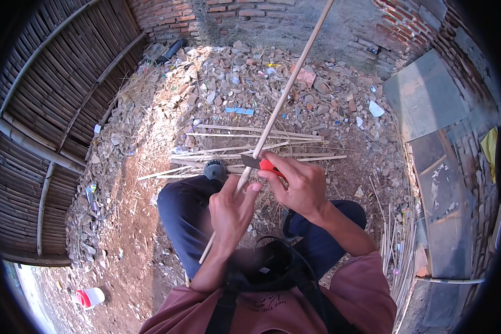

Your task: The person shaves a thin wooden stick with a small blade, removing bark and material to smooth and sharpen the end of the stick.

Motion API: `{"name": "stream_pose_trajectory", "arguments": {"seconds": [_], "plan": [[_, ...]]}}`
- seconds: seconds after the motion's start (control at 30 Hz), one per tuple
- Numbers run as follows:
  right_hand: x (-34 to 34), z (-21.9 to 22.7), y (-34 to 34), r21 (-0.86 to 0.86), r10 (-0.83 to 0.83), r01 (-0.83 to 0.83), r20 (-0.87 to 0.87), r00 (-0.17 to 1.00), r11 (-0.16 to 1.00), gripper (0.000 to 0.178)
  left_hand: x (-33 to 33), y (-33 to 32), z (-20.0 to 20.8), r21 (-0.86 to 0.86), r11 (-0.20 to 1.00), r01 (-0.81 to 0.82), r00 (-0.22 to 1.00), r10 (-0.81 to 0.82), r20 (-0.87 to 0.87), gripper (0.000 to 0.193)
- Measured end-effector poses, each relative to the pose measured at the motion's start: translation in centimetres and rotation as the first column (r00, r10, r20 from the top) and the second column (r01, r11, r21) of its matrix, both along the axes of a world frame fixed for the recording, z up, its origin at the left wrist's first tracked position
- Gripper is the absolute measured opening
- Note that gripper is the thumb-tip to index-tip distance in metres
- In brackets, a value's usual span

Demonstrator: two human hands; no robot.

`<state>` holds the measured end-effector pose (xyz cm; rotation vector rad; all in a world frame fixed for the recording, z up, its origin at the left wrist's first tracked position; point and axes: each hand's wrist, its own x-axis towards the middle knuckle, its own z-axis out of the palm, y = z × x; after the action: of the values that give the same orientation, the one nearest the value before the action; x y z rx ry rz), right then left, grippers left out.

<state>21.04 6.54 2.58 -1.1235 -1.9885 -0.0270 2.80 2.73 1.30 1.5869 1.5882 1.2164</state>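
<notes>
Head view.

Left hand (231,209): closed around a long bamboo stick (284,97), gripping it low on the shaft with the thumb lying along the wood. The stick ran diagonally from beside the left knee, up through the fist, to the top edge of the picture over the rubble.

Right hand (298,181): closed on a utility knife with a red handle (261,165); its dark blade met the stick just above the left thumb. The two hands were just beside each other, above the lap.

Person: seated, knees apart in dark blue trousers (186,214), dusty-pink top at the lower edge, a black strap and cable on the chest.

Ground in front of the knees: several thin split bamboo strips (250,133) lay roughly crosswise on bare earth, touching or overlapping one another.

Beyond them: a heap of broken brick and stone rubble (250,72), with scraps of blue and white litter.

Left: a woven bamboo fence (44,106) with round rails.

Top: a brick wall (172,16).

Right: grey flat slabs (423,94) leaning by the wall; a bundle of thin sticks (398,245) stood near the right knee.

Lower left: a white and red plastic container (89,298) lay on the earth, well apart from the hands.
</notes>
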Motion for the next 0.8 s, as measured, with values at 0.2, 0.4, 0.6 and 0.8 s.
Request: {"name": "stream_pose_trajectory", "arguments": {"seconds": [0.2,0.4,0.6,0.8], "plan": [[0.5,0.2,1.3,-0.008,0.006,-0.006,-0.063,0.998,1.000,0.029,-0.8,-1.1,-1.2,0.003,1.000,-0.012,0.997,0.012,-0.070,0.043],[0.5,0.0,1.5,-0.006,0.001,-0.001,-0.035,0.999,1.000,0.029,-1.5,-1.4,-0.8,-0.020,1.000,-0.005,0.994,0.003,-0.105,0.040],[1.2,-0.1,3.1,0.016,-0.092,0.095,-0.114,0.989,0.995,0.027,-2.3,-2.4,-1.0,-0.064,0.998,-0.016,0.986,0.005,-0.168,0.040],[5.0,0.8,6.5,-0.177,-0.259,0.236,-0.124,0.958,0.956,0.031,-4.0,-4.9,-2.7,-0.180,0.984,-0.005,0.972,-0.038,-0.232,0.044]]}}
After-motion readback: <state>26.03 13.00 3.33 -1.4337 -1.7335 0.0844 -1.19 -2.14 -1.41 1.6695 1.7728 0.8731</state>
